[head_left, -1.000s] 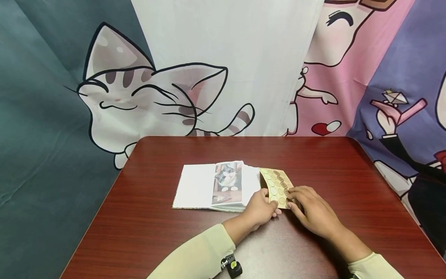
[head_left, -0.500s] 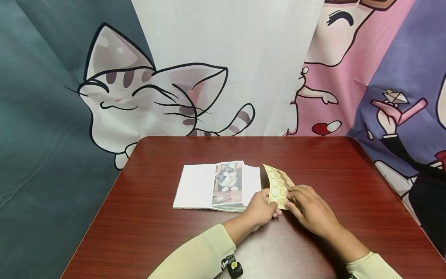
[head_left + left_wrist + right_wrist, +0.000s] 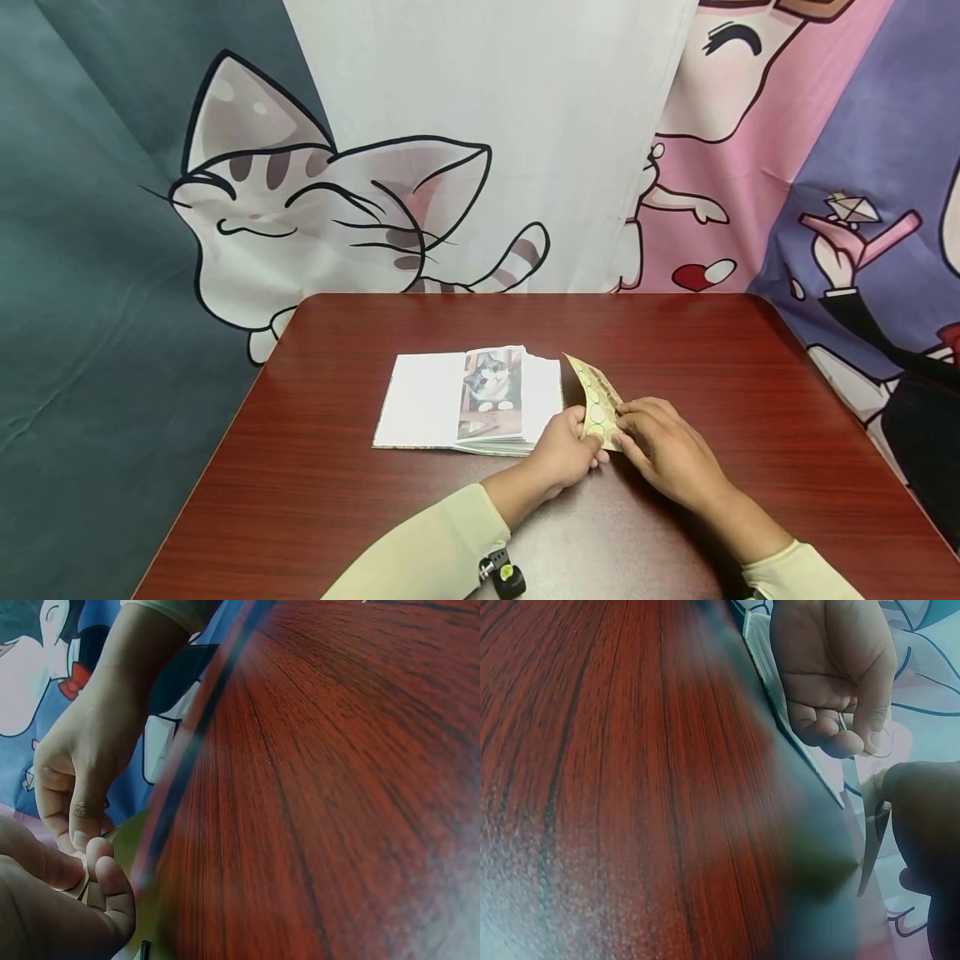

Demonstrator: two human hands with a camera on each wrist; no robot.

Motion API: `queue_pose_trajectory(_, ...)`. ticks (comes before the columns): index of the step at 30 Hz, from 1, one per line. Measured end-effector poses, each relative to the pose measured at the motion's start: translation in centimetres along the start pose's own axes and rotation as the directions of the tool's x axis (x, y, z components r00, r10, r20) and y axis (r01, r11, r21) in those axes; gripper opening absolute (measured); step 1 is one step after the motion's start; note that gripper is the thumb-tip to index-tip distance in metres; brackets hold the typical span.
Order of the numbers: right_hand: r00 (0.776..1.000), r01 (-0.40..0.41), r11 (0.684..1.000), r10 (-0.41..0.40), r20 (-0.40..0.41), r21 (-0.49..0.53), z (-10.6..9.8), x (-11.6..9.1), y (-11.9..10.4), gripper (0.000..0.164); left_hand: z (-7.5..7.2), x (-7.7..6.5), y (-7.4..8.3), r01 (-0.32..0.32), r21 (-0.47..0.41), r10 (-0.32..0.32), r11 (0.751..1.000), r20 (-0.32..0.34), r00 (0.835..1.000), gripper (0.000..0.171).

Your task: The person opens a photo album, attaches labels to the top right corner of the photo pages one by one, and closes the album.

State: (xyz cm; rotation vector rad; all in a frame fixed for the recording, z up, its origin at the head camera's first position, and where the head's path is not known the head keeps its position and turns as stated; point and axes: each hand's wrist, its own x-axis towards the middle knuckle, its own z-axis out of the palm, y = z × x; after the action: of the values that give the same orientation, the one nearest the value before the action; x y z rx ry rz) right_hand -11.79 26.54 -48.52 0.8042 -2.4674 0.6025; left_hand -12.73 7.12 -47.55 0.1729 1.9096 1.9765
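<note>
A person's two bare hands work on a yellow-gold sticker sheet (image 3: pixel 597 407) printed with rows of circles, held just to the right of a picture book (image 3: pixel 420 400) that lies spread on a glossy reddish-brown table (image 3: pixel 300 500). The left hand (image 3: pixel 564 450) holds the sheet's near corner, its grip pinching the paper with the thumb on top and the fingers curled underneath. The right hand (image 3: pixel 670 454) is close beside it, its grip appearing to pinch the near right part of the sheet between thumb and fingertips, though the exact contact is partly hidden, even in the wrist views. Over the last second the sheet has gone from a fairly flat slant, its far end beside the book's right edge, to a sharper bend: its far corner now sticks up, apart from the book, and the face with the circles looks narrower from above. Both hands stay in nearly the same places, so the change seems to come from flexing the paper, which probably makes the rim of a circle easier to get at; no circle can be seen lifted free. The book is unchanged, with a cat photo (image 3: pixel 490 400) on a narrower page at its middle. Behind the table hangs a fabric backdrop (image 3: pixel 585 100) with cartoon cats
</note>
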Motion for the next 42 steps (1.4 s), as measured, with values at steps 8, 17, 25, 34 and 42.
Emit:
queue_pose_trajectory(8,1.0,-0.011,1.0,0.011,-0.009,0.013,0.03,0.01,-0.15,0.015,0.1,-0.05,-0.12,-0.01,0.046,0.01,0.999,0.009,1.0,0.021)
queue_pose_trajectory(17,0.999,-0.031,0.999,0.031,-0.009,0.007,-0.35,0.28,-0.38,0.015,0.01,-0.1,-0.05,-0.018,0.059,0.017,0.998,0.016,1.0,0.02)
queue_pose_trajectory(25,0.999,-0.048,0.999,0.047,-0.018,-0.006,-0.41,0.21,-0.48,0.017,0.08,-0.12,0.03,-0.025,0.058,0.024,0.998,0.013,1.0,0.019)
queue_pose_trajectory(34,0.996,-0.09,0.996,0.09,-0.019,-0.019,-0.32,-0.02,-0.78,0.017,0.25,-0.08,0.11,-0.004,0.022,0.004,1.0,-0.004,1.0,0.018)
queue_pose_trajectory(42,0.995,-0.099,0.995,0.099,-0.008,0.012,-0.24,-0.11,-0.88,0.02,0.29,0.02,-0.08,0.001,-0.024,-0.002,1.0,-0.017,1.0,0.022)
